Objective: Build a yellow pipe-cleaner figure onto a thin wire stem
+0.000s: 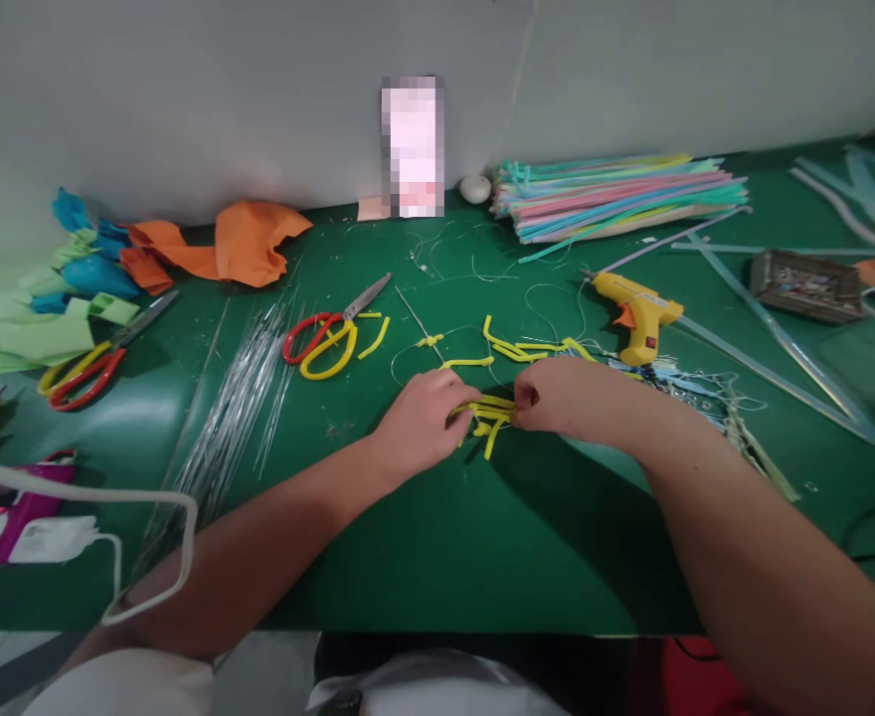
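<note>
Between my two hands is a small bundle of yellow pipe cleaners (494,408), just above the green table. My left hand (424,420) pinches its left end between thumb and fingers. At the other end, the curled fingers of my right hand (563,396) close on the same pieces. Short bent yellow ends (492,441) stick out below the bundle. Just beyond my hands lie more yellow pipe cleaner pieces (519,350) and a thin wire stem (417,315) with a yellow twist around it. My palms are hidden from view.
Red-and-yellow scissors (329,336) and thin wires (240,398) lie left. A yellow glue gun (635,310) rests right, before a pipe cleaner stack (616,199). A blurred-out phone (413,144) leans on the wall. A white cable (146,494) crosses near my left forearm.
</note>
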`<state>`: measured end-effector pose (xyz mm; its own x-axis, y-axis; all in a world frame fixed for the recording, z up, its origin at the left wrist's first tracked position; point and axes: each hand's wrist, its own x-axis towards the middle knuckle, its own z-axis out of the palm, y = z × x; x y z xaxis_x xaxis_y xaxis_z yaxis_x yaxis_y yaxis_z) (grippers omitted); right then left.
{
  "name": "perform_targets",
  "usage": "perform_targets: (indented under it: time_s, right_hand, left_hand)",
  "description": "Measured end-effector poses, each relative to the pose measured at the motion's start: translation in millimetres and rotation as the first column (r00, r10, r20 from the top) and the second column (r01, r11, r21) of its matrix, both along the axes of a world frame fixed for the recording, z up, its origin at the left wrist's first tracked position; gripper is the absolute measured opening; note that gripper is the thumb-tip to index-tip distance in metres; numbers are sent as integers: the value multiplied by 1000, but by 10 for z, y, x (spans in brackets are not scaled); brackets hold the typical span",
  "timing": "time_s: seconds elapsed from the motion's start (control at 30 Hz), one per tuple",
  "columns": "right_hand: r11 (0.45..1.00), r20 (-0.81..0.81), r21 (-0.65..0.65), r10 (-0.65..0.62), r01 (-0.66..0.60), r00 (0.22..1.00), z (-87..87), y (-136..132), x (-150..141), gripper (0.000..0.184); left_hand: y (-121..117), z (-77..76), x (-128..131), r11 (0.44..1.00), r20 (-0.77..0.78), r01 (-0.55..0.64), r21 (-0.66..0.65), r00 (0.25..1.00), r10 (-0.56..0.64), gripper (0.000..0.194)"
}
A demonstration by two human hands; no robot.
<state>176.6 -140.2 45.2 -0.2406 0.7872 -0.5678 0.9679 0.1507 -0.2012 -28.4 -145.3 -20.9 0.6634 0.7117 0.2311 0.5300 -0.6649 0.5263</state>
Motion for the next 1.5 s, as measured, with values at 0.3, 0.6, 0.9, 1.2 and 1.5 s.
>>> perform_targets:
  time_s: [0.3,0.6,0.9,1.2,1.5]
  right_hand:
    - [1000,11,0,0,0,1000,33,-10,-22,14]
    - [1000,-19,-9,27,-27,999,-35,11,29,17]
    - [999,-23,-33,-23,22,999,-19,19,16,12]
    - [999,-21,-32,-23,23,1000,-19,27,5,13]
    - [999,-46,-32,-27,25,999,-40,25,26,13]
  left_hand:
    - [-1,-2,3,1000,21,-5,15,1000,5,21]
    - [15,2,-4,1000,29,11,-15,1000,-10,22]
    - [-59,130,-39,999,139,5,53,990,-12,14]
    - [-121,115,-28,921,-6,254,297,965,-264,21]
    - [-91,102,-48,984,-45,51,171,998,-44,22]
